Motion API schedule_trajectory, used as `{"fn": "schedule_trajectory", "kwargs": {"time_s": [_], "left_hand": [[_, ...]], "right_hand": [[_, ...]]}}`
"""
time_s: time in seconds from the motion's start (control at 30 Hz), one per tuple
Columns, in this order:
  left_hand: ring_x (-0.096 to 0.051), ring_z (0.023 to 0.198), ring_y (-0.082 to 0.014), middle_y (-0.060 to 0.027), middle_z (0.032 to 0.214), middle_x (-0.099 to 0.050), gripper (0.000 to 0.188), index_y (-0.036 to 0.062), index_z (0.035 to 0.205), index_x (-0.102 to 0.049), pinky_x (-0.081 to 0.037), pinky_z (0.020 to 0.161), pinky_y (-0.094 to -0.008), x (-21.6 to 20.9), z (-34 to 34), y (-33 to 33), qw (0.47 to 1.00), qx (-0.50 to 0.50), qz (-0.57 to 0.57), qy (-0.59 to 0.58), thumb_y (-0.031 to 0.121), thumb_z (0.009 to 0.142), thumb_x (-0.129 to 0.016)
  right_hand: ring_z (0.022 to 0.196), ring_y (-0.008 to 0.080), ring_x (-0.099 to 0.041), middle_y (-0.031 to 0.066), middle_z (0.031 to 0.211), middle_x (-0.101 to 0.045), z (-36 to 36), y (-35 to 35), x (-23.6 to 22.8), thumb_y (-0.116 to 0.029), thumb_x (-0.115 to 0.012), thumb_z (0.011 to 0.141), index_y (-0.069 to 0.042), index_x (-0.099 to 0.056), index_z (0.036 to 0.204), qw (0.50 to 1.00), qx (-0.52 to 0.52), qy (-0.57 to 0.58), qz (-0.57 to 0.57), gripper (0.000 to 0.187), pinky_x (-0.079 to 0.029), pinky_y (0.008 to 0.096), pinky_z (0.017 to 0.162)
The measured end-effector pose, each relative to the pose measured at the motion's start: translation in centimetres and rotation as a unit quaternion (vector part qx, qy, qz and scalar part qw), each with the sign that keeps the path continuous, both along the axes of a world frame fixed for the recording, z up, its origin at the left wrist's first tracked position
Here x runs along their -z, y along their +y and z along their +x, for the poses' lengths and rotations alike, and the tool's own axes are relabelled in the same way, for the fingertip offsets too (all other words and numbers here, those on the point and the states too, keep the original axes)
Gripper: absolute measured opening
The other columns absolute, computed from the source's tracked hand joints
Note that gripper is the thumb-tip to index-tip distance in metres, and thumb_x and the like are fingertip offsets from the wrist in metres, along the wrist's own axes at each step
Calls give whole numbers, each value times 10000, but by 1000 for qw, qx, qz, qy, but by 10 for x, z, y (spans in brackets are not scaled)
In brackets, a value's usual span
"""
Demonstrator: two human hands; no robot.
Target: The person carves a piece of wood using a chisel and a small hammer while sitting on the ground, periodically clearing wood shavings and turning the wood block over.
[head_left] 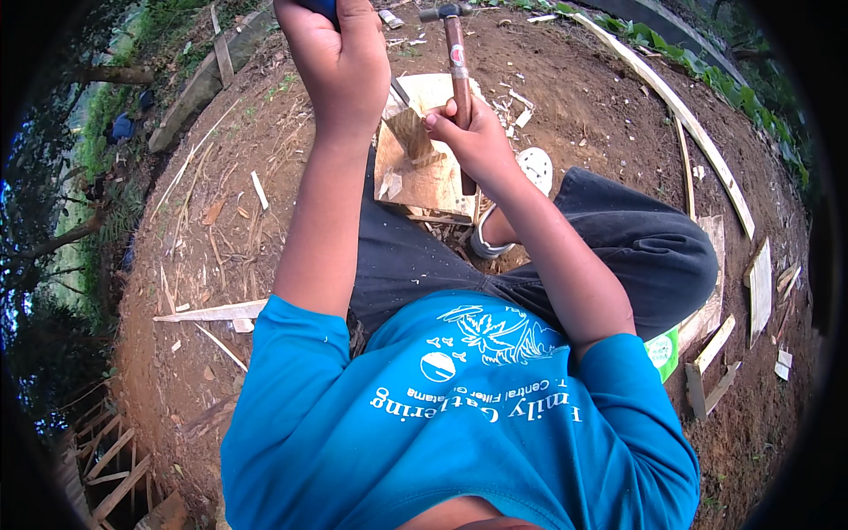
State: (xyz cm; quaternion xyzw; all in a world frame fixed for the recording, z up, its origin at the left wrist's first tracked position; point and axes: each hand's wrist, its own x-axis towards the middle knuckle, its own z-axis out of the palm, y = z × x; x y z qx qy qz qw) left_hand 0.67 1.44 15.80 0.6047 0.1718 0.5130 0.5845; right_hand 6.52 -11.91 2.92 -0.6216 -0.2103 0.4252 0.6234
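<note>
At the top, my left hand [344, 62] is closed round a blue handle [320, 7]. Past that wrist a narrow dark metal blade [399, 92] slants down to a small wooden block [411, 134]; it looks like the blade of the same tool, a chisel, though the wrist hides the join. My right hand [473, 132] grips a hammer [458, 66] by its brown wooden handle, its metal head pointing away from me. The right thumb lies close to the small block; whether they touch I cannot tell. That block stands on a larger pale wooden block [420, 190] between my legs.
My white clog [534, 168] is just right of the large block. Wood chips [523, 110] litter the brown soil. A long pale strip of wood [676, 102] curves along the right, with offcuts [760, 287] nearby. A green packet [662, 352] lies beside my right leg.
</note>
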Motion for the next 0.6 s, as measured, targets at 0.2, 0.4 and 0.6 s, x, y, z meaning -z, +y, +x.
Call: {"fn": "schedule_trajectory", "kwargs": {"time_s": [0.2, 0.4, 0.6], "left_hand": [[-421, 596, -34, 29, 836, -472, 195, 96, 1238, -447, -354, 499, -199, 1, 0, -1, 1000, 3, 10, -5, 207, 1097, -522], [-446, 641, -40, 28, 855, -478, 200, 89, 1229, -450, -381, 553, -202, 8, 4, -2, 999, -28, 33, 10, 215, 1094, -527], [-497, 737, -102, -8, 910, -515, 180, 44, 1155, -493, -445, 671, -285, 14, 6, 7, 974, -135, 163, 84, 195, 1075, -552]], "right_hand": [[908, 121, -661, 38, 954, -658, 0, -1, -4, -87, -733, 952, -75, -498, 964, 1000, -4, -18, -18, 236, -563, 297, 882], [685, 111, -583, 19, 824, -617, 17, -7, -30, -361, -683, 997, -51, -583, 986, 994, -8, -104, -37, 326, -496, 313, 644], [582, 55, -496, -31, 768, -553, 59, -29, -197, -337, -565, 1072, -19, -611, 1063, 958, -20, -283, 46, 322, -454, 237, 538]]}}
